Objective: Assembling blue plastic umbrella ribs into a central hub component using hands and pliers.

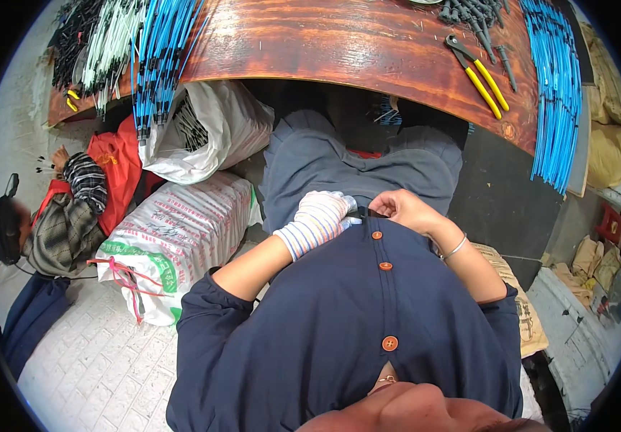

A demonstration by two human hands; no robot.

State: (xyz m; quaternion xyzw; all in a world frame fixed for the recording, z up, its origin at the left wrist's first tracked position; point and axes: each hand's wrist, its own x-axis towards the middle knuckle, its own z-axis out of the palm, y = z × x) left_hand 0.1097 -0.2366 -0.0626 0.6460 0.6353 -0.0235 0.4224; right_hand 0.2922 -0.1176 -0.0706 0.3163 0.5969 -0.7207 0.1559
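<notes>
My left hand [319, 220], in a white glove with coloured stripes, is closed in front of my belly. Close beside it, my bare right hand [405, 211] is pinched, with a bracelet on its wrist. A small thin black piece [365, 213] lies between the two hands, touching the fingers of both; its exact kind is too small to tell. Both hands rest low at my dark shirt, above my grey trousers [368, 176]. The glove and curled fingers hide part of what is held.
A brown wooden table [339, 43] stands ahead, bearing yellow-handled pliers [479, 78], blue strips [555, 93] on the right and more blue strips [159, 57] on the left. An open white sack [231, 119] and a full sack [181, 223] stand left. Another person [65, 216] sits farther left.
</notes>
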